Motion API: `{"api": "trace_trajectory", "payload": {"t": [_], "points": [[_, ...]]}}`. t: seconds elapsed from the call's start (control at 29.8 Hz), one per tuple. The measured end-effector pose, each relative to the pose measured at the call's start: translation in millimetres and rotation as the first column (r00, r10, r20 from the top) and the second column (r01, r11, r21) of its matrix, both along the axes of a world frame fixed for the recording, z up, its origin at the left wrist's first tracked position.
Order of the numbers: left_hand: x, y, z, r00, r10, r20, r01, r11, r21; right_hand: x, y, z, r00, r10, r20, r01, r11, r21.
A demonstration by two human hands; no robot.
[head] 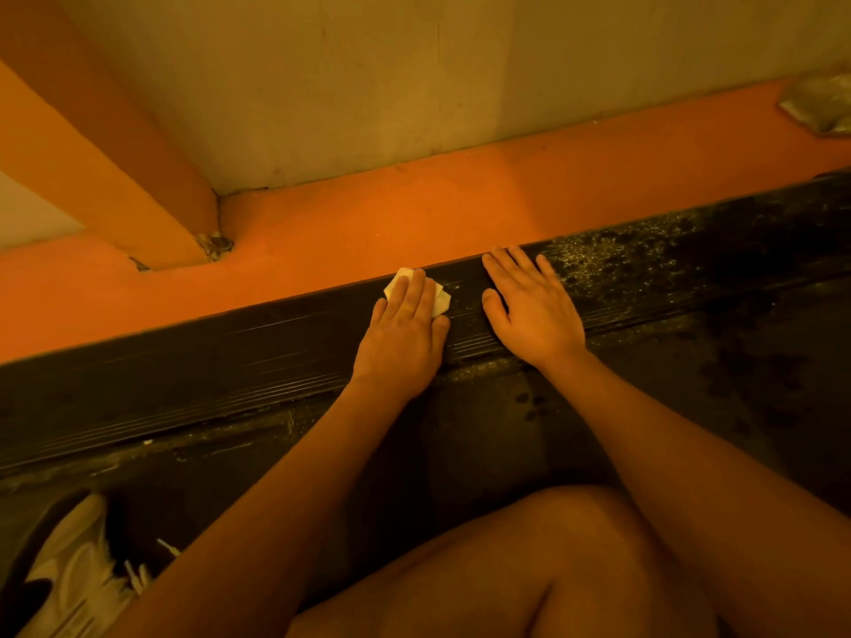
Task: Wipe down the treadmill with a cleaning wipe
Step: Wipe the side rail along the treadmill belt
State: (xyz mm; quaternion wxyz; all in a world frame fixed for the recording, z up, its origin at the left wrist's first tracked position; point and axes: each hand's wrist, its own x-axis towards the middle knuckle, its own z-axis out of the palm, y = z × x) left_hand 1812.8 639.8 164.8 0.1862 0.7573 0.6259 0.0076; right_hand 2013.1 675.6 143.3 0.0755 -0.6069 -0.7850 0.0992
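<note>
At the centre of the frame, a folded white cleaning wipe (441, 302) is pressed onto the ribbed black side rail (230, 361) of the treadmill (469, 435) by the left hand (405, 329), its fingers laid flat over it. The right hand (529, 310) is rested just beside it on the rail, flat, with fingers spread and nothing held.

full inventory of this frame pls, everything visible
cleaning wipe: 1, white, on the side rail under the left hand
side rail: 1, black, ribbed, diagonal across the frame
treadmill belt: 1, black, dusty, near side of the rail
floor: orange, beyond the rail
wall: beige, top
post: 1, orange, upper left
crumpled item: 1, silvery, floor, top right
shoe: 1, white, bottom left
left hand: flat on the wipe
right hand: flat on the rail
knee: bottom centre
</note>
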Motion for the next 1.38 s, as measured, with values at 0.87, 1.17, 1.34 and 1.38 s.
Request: {"api": "trace_trajectory", "payload": {"t": [0.87, 1.17, 1.34, 1.38], "points": [[29, 9, -4, 0.997, -0.058, -0.059, 0.061, 0.997, 0.046, 1, -2, 1, 1.000, -0.003, 0.000, 0.003, 1.000, 0.000], [13, -29, 5, 0.993, -0.122, 0.009, 0.122, 0.992, -0.018, 0, 0, 2, 1.000, 0.011, -0.001, -0.011, 0.999, -0.033], [-16, -31, 18, 0.988, -0.018, 0.152, 0.011, 0.999, 0.046, -8, -10, 15, 0.993, -0.041, -0.112, 0.031, 0.996, -0.089], [-26, -30, 17, 0.981, 0.101, 0.167, -0.113, 0.991, 0.065, -13, -19, 18, 0.989, -0.019, -0.148, 0.007, 0.997, -0.078]]}}
